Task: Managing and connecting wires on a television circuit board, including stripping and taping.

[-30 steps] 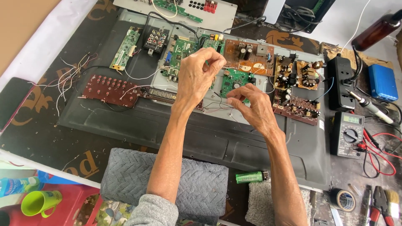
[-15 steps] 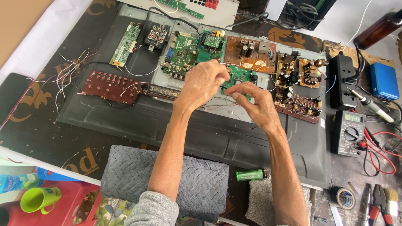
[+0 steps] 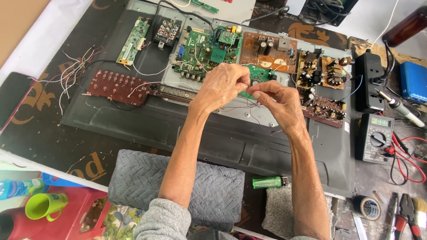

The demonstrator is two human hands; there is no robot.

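Note:
My left hand (image 3: 222,86) and my right hand (image 3: 278,101) meet fingertip to fingertip over the opened back of a flat screen device (image 3: 187,129). Both pinch thin wires (image 3: 240,107) that trail down from the fingers. Just behind the fingers lies a small green circuit board (image 3: 258,75). A larger green board (image 3: 202,49) and a brown board (image 3: 267,49) sit further back. What the fingertips hold beyond the wires is too small to tell.
A dark red button board (image 3: 116,86) lies left with loose wires. A multimeter (image 3: 376,138), power strip (image 3: 368,82) and soldering iron (image 3: 400,108) stand at right. A green cylinder (image 3: 268,182), grey cloth pads (image 3: 142,178), tape roll (image 3: 367,206) and pliers (image 3: 407,211) lie near the front.
My hands, held apart a second ago, have come together over the small green board, fingertips now touching on the wires. The view has shifted slightly closer.

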